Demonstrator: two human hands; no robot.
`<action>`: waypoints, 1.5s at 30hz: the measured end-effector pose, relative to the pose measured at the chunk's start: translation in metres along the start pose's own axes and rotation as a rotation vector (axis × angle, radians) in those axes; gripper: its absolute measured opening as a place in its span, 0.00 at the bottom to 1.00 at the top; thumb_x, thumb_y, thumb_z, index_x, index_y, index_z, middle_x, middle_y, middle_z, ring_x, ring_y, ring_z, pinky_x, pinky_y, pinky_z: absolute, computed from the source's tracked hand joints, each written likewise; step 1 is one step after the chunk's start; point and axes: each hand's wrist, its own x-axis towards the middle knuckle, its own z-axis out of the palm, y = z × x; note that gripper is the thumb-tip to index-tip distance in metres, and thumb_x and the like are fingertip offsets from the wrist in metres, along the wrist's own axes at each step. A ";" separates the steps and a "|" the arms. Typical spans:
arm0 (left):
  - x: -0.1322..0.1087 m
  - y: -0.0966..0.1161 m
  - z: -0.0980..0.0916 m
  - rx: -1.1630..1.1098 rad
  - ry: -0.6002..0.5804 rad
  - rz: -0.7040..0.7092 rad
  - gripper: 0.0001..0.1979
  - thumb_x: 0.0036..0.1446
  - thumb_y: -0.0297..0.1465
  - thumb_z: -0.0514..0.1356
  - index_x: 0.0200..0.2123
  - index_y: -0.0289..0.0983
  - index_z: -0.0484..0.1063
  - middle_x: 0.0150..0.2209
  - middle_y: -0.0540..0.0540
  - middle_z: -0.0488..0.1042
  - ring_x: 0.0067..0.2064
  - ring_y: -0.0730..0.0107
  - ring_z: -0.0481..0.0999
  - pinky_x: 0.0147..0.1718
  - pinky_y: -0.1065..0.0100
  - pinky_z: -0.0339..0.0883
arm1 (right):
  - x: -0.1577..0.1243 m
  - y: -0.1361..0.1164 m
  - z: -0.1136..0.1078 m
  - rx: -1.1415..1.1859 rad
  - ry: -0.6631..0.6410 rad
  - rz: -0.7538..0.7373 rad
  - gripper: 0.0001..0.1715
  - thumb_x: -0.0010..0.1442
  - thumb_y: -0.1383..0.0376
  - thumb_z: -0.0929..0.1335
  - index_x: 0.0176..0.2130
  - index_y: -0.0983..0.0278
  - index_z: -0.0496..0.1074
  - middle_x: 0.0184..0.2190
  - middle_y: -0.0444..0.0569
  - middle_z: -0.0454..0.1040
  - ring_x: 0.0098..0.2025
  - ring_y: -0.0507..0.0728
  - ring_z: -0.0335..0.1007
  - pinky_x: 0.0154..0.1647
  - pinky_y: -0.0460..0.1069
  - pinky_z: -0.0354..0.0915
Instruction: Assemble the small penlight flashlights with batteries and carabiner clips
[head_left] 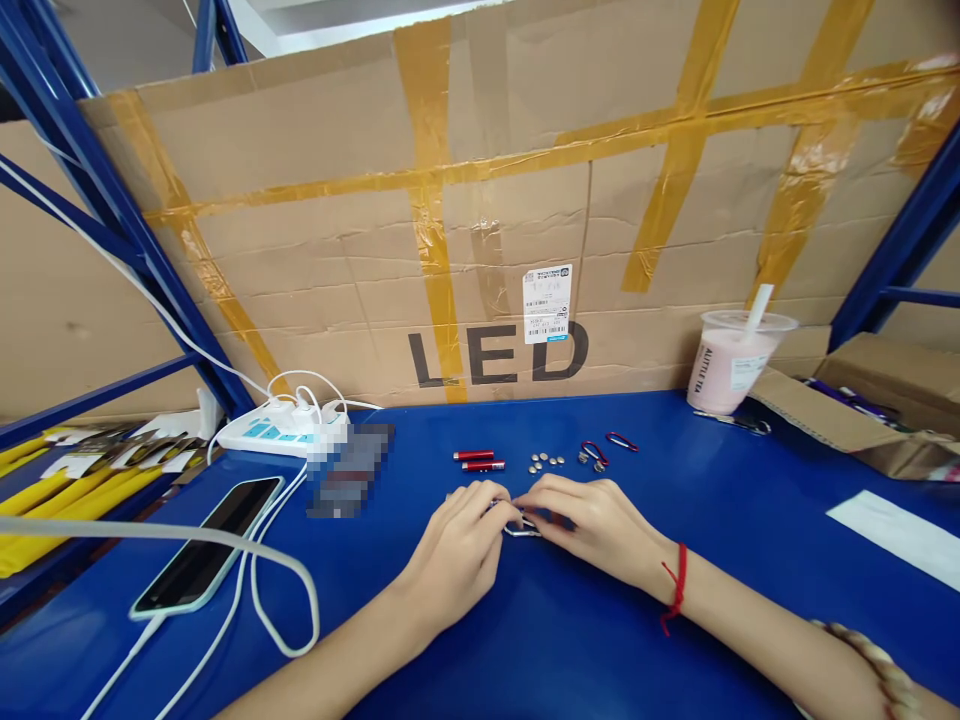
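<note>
My left hand [466,532] and my right hand [596,520] meet above the blue table, fingertips pinched together. Between them shows a silver carabiner [523,531], partly hidden by the fingers of both. Any smaller part at the fingertips is too covered to make out. Just beyond the hands lie two red metal tubes [484,466], several button cells [545,459] and two red carabiners [622,441], the nearer one with small silver pieces beside it.
A phone [214,545] with white cables and a power strip [281,428] occupy the left, near a blurred dark item [351,470]. At the back right stand a pink drink cup [726,365] and an open cardboard box [832,400]. A cardboard wall [337,290] closes the back.
</note>
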 end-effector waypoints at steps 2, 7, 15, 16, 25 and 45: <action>0.001 0.000 0.000 0.018 0.003 -0.018 0.12 0.56 0.20 0.45 0.33 0.36 0.66 0.36 0.47 0.69 0.35 0.73 0.67 0.34 0.69 0.61 | 0.000 0.000 0.000 0.000 0.017 -0.007 0.11 0.61 0.67 0.60 0.39 0.61 0.70 0.33 0.41 0.72 0.30 0.42 0.68 0.24 0.37 0.56; 0.002 0.003 0.000 0.030 0.015 -0.043 0.10 0.55 0.21 0.47 0.32 0.36 0.66 0.35 0.47 0.69 0.34 0.73 0.66 0.34 0.69 0.59 | 0.000 -0.001 0.001 0.008 0.035 -0.012 0.13 0.60 0.70 0.59 0.39 0.62 0.70 0.34 0.42 0.73 0.31 0.42 0.68 0.24 0.36 0.57; 0.003 0.004 0.002 0.042 -0.019 -0.102 0.08 0.54 0.23 0.48 0.31 0.36 0.66 0.34 0.47 0.68 0.34 0.72 0.67 0.34 0.68 0.60 | -0.002 0.001 -0.003 0.072 0.072 0.017 0.18 0.59 0.74 0.56 0.42 0.62 0.69 0.39 0.44 0.71 0.38 0.44 0.69 0.32 0.37 0.65; 0.003 0.004 0.002 0.043 -0.023 -0.110 0.08 0.54 0.23 0.48 0.31 0.36 0.66 0.34 0.47 0.68 0.34 0.72 0.67 0.34 0.68 0.60 | -0.002 0.002 -0.003 0.090 0.069 0.021 0.18 0.59 0.74 0.56 0.41 0.63 0.69 0.40 0.45 0.71 0.37 0.44 0.69 0.31 0.37 0.65; 0.003 -0.001 0.005 -0.021 -0.042 -0.138 0.08 0.54 0.24 0.49 0.32 0.37 0.66 0.34 0.48 0.69 0.35 0.72 0.67 0.35 0.68 0.60 | -0.003 -0.001 -0.008 0.187 -0.037 -0.014 0.25 0.54 0.79 0.52 0.39 0.64 0.70 0.37 0.42 0.71 0.18 0.38 0.58 0.21 0.36 0.59; 0.006 -0.008 0.008 -0.062 -0.053 -0.209 0.07 0.55 0.26 0.49 0.33 0.38 0.65 0.36 0.47 0.68 0.37 0.70 0.68 0.38 0.67 0.61 | -0.001 0.000 -0.006 0.012 0.162 -0.110 0.15 0.58 0.74 0.58 0.35 0.63 0.70 0.32 0.40 0.72 0.29 0.42 0.67 0.23 0.38 0.56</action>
